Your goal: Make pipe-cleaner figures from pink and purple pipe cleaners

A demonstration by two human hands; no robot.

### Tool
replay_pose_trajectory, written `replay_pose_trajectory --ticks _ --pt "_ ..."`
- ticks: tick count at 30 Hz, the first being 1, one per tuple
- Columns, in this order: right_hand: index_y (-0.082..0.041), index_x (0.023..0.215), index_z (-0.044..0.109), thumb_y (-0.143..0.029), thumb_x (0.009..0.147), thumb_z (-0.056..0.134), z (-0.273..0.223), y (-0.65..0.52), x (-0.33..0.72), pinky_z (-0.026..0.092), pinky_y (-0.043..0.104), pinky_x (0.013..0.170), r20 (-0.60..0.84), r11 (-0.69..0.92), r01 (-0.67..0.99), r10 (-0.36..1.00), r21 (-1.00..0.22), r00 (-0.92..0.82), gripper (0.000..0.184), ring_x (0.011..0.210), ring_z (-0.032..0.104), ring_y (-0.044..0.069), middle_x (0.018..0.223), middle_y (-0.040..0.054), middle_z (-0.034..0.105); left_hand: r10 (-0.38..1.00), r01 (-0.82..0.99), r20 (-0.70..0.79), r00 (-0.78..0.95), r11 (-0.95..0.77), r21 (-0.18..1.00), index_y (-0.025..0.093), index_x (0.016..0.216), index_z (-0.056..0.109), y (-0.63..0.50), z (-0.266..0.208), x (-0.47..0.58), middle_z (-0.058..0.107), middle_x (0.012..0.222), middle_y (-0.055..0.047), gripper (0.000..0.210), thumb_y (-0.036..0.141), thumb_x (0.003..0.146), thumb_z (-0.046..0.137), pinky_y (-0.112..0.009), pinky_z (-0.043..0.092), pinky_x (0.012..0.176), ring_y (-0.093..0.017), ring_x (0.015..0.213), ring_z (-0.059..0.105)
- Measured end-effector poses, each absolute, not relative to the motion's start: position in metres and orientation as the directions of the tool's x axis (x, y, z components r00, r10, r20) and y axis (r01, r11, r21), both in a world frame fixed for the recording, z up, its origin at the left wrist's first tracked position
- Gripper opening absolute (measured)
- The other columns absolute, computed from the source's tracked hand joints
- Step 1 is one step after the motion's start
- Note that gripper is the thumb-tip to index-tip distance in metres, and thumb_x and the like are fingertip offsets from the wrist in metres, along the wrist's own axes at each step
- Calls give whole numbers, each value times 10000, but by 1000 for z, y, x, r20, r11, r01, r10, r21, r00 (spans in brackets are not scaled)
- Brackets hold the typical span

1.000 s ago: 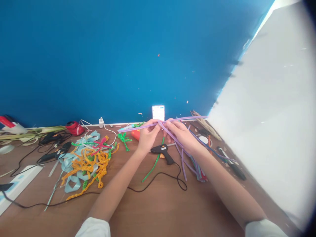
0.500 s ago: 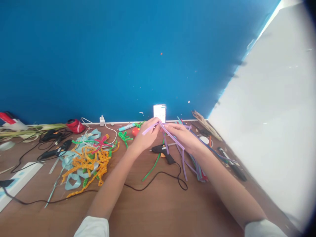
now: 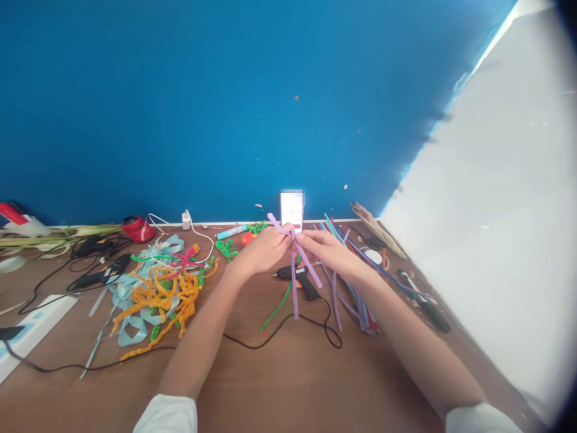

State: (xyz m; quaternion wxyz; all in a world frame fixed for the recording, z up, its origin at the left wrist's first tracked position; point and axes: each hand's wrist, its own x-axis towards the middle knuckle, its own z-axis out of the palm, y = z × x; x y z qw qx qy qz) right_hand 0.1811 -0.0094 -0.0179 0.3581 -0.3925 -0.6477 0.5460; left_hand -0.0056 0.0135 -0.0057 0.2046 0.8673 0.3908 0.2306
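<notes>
Both of my hands meet over the middle of the table, pinching purple pipe cleaners where the strands cross. My left hand is closed on them, and one end sticks up past its fingertips. From the other side my right hand grips close to the crossing, thumb and finger together. Two purple ends hang down below the hands. Beneath them lies a black hot glue gun with its cord, beside a green pipe cleaner. The exact crossing is partly hidden by fingers.
A lit phone leans on the blue wall behind my hands. Orange pipe cleaners and pale blue ribbon lie left. More coloured pipe cleaners lie under my right forearm. A white power strip sits far left; a black-handled tool lies right.
The purple pipe cleaners have turned: one end now points up and two hang downward. My hands have lowered slightly and the right one has shifted, staying close to the left.
</notes>
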Motion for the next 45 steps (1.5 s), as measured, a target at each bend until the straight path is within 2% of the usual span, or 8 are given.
replay_pose_trajectory --ticks 6,11,15,19,25,30,37,45 --pt "-169 719 615 -536 859 651 -17 -13 179 338 222 499 133 176 69 901 -982 -412 394 520 455 71 646 -23 570 765 568 228 602 -611 551 210 836 459 14 -8 -4 604 838 -32 214 229 989 311 -318 431 775 -179 790 553" --pt "-178 664 606 -526 896 574 -12 -16 177 296 238 467 131 163 66 930 -984 -342 420 472 444 86 539 -29 525 748 530 233 621 -620 578 205 813 486 13 -8 0 620 825 -44 240 215 981 315 -314 454 758 -177 773 565" --pt "-176 615 599 -444 835 663 -11 -16 177 277 236 465 133 166 85 943 -983 -306 353 467 418 75 534 -33 522 738 503 283 612 -640 580 206 813 540 12 -11 2 644 819 -55 246 231 972 354 -321 479 783 -192 815 606" --pt "-182 610 582 -421 830 663 -11 -15 179 276 234 454 128 147 62 961 -987 -244 334 462 415 74 545 -29 533 736 495 307 603 -647 580 207 831 568 11 -12 2 663 824 -61 241 249 970 376 -329 490 817 -203 862 630" --pt "-173 606 601 -482 844 656 -17 -11 180 273 230 434 85 123 107 949 -987 -305 394 430 417 67 530 -24 551 744 538 273 610 -642 547 197 892 561 12 -13 1 671 882 -75 232 220 978 347 -347 472 827 -211 879 631" --pt "-168 650 623 -461 820 689 -20 -9 179 311 229 442 109 126 35 943 -991 -313 345 448 432 68 598 -14 597 759 568 260 596 -628 532 201 916 543 14 -15 0 660 931 -70 226 241 990 332 -343 446 808 -208 870 604" --pt "-186 656 624 -448 854 665 -15 -14 179 259 236 406 172 170 -27 961 -985 -219 330 384 380 74 438 -53 485 800 491 313 512 -571 658 197 867 535 11 -17 9 606 826 -10 260 310 1009 349 -283 410 719 -161 767 537" --pt "-196 701 634 -503 844 677 -16 -13 181 306 241 426 199 200 -14 962 -980 -186 341 422 439 88 519 -28 569 835 231 337 434 -465 854 185 826 560 16 -28 20 616 786 -13 311 386 998 398 -278 480 726 -156 755 589"
